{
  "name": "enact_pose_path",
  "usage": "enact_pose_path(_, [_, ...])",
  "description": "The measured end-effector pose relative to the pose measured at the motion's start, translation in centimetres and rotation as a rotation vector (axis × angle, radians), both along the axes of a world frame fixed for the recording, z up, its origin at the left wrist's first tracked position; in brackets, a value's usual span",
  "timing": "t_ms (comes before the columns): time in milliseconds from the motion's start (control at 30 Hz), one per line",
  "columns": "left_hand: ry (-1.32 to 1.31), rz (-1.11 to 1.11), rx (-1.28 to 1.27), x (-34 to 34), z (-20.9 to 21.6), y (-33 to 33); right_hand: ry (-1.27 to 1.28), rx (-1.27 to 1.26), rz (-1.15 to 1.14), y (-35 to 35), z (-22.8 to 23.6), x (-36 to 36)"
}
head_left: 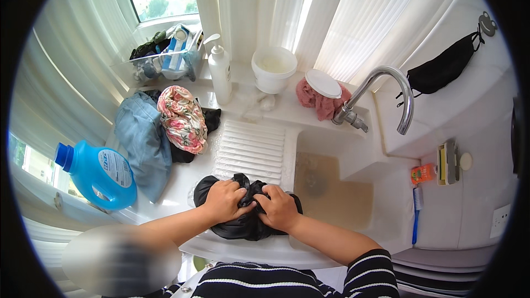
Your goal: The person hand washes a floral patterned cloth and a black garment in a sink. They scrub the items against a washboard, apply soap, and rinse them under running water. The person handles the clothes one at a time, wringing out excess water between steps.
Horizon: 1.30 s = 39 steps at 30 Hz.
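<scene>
A bunched black piece of clothing (238,228), shiny and wet-looking, lies at the near end of the white ribbed washboard (249,152). My left hand (225,202) is closed on its left part, with the fingers curled into the folds. Close beside it, my right hand (277,208) grips the same cloth, its thumb and fingers pinching a fold. What kind of garment it is cannot be made out. Just right of the board, murky brownish water (337,193) stands in the sink basin (381,174).
Left of the board lie blue denim (144,140) and a floral cloth (182,118). A blue detergent bottle (102,176), a pump bottle (220,74), a white tub (274,69) and a pink cloth (323,105) surround the sink. The chrome faucet (407,99) arches over its right side.
</scene>
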<state>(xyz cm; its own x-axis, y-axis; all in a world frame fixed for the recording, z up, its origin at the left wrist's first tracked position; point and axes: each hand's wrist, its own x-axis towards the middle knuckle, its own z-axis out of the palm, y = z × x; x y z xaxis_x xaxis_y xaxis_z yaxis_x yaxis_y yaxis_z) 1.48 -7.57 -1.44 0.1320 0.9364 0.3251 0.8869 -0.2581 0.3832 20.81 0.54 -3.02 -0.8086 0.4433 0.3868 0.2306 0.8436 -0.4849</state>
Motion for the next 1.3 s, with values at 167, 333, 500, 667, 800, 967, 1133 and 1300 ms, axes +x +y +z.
enact_pose_path(167, [0.082,0.417,0.069,-3.1,-2.5,8.1,-0.13,0.067,-0.219,7.3,-0.3,-6.4])
enact_pose_path(333, [0.251,0.674,0.314,-2.8,-2.1,13.3,-0.078,0.229,-0.464,11.4,-0.7,-9.6])
enact_pose_path(500, [0.043,0.273,-0.078,1.2,-0.7,1.8,-0.072,0.074,-0.025,3.4,0.8,-1.2])
enact_pose_path(667, [0.038,0.329,-0.03,-0.4,-1.4,5.0,-0.025,0.169,-0.108,5.5,-0.5,-3.4])
enact_pose_path(800, [0.215,0.607,0.192,-2.4,-2.7,13.9,-0.122,0.166,-0.421,12.1,-0.6,-8.2])
enact_pose_path(967, [0.14,0.521,0.113,0.7,-2.6,8.9,-0.07,0.113,-0.374,7.6,-0.8,-4.3])
enact_pose_path(1133, [0.03,0.19,-0.007,0.4,-1.3,1.3,0.045,0.069,-0.103,1.7,-1.0,-1.2])
enact_pose_path(1300, [0.193,0.482,0.252,-3.2,-2.6,13.0,0.016,0.166,-0.397,11.4,-1.5,-7.9])
